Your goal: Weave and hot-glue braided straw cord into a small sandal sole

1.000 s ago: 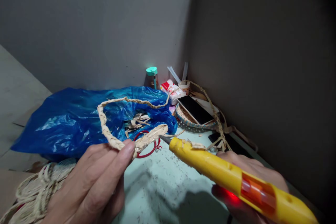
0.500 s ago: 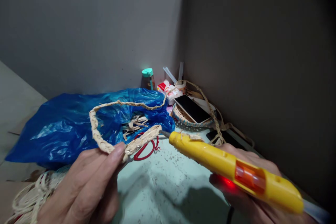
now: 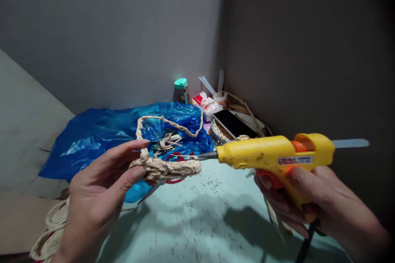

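Observation:
Between the thumb and fingers of my left hand (image 3: 98, 191) is a flat coil of braided straw cord (image 3: 173, 168), held edge-on above the table. The cord's loose length rises from the coil and loops back across a blue plastic bag. My right hand (image 3: 311, 201) is wrapped round the handle of a yellow hot glue gun (image 3: 262, 152), a finger at its orange trigger. A clear glue stick (image 3: 352, 143) juts from the rear of the gun. Its metal nozzle points left, just above the coil's right end, with a thin pale strand in front of the tip.
Red-handled scissors (image 3: 175, 180) lie behind the coil. The blue plastic bag (image 3: 92, 139) spreads along the back left. A phone (image 3: 234, 123) rests on a round woven basket; a tissue pack (image 3: 206, 104) and teal-lidded bottle (image 3: 181, 90) stand near the wall corner. Debris dots the pale table (image 3: 191, 218).
The glue gun has turned from a downward slant to nearly level, its side now showing. My left hand has tilted the coil flatter and moved a little right. The view has shifted slightly.

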### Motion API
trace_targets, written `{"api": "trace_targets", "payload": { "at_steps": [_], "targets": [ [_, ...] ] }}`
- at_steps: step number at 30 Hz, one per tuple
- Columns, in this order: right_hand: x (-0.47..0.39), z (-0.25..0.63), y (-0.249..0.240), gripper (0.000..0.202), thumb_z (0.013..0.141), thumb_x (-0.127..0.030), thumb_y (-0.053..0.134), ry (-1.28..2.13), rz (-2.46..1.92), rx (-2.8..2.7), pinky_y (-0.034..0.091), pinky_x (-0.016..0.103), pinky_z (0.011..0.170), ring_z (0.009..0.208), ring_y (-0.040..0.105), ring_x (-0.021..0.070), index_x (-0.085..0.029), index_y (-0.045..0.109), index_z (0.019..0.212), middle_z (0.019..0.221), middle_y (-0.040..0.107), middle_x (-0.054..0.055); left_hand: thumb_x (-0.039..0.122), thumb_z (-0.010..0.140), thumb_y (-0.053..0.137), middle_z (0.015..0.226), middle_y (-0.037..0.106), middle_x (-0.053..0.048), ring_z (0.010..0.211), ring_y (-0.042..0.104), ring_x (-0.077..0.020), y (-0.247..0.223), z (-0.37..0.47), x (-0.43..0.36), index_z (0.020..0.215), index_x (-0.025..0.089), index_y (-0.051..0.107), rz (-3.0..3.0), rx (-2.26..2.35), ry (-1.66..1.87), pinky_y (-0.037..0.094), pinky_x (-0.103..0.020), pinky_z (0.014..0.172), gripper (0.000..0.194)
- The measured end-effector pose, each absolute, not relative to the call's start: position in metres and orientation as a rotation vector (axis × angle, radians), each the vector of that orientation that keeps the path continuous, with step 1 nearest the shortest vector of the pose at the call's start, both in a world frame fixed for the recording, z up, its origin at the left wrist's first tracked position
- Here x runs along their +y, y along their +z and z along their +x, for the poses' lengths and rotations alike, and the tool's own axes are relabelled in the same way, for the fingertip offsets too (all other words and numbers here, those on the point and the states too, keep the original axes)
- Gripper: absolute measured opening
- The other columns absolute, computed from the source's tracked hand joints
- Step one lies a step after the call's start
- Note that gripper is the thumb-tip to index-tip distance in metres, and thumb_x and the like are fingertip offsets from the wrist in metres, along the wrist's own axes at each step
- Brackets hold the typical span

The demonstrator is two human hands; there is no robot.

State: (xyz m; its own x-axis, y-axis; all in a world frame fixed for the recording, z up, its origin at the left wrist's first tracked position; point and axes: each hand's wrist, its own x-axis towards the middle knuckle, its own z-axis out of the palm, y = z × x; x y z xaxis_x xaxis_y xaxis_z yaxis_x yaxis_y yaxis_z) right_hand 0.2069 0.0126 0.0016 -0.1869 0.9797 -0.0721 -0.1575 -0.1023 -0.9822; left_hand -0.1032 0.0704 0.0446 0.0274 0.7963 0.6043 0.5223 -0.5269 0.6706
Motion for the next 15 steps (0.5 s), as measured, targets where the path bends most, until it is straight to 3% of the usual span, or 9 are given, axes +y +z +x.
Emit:
{"api": "trace_targets", "payload": {
  "at_steps": [2, 5, 15],
  "targets": [
    [0.013, 0.206, 0.004, 0.047, 0.091, -0.067, 0.051, 1.471, -1.053, -1.192, 0.035, 0.022, 0.038, 0.038, 0.033, 0.0088, -0.023, 0.061, 0.078, 0.053, 0.046, -0.004, 0.015, 0.079, 0.073, 0.08, 0.079, 0.004, 0.059, 0.072, -0.0144, 0.053, -0.103, 0.072, 0.099, 0.035, 0.081, 1.782, 1.181, 1.386, 0.061, -0.018, 0.053, 0.03],
    [0.012, 0.205, 0.01, 0.051, 0.09, -0.07, 0.051, 1.464, -1.103, -1.24, 0.035, 0.023, 0.039, 0.039, 0.032, 0.0095, -0.022, 0.059, 0.074, 0.052, 0.042, -0.005, 0.014, 0.073, 0.074, 0.066, 0.075, 0.002, 0.048, 0.066, -0.0134, 0.06, -0.104, 0.074, 0.092, 0.031, 0.083, 1.599, 1.113, 1.21, 0.059, -0.021, 0.048, 0.027],
    [0.008, 0.194, 0.022, 0.062, 0.086, -0.075, 0.05, 1.483, -1.206, -1.418, 0.028, 0.026, 0.04, 0.042, 0.032, 0.0112, -0.022, 0.047, 0.055, 0.047, 0.041, -0.002, 0.014, 0.077, 0.072, 0.071, 0.078, 0.002, 0.049, 0.067, -0.0146, 0.059, -0.112, 0.079, 0.095, 0.031, 0.084, 1.761, 1.096, 0.996, 0.057, -0.024, 0.048, 0.028]
  ]
}}
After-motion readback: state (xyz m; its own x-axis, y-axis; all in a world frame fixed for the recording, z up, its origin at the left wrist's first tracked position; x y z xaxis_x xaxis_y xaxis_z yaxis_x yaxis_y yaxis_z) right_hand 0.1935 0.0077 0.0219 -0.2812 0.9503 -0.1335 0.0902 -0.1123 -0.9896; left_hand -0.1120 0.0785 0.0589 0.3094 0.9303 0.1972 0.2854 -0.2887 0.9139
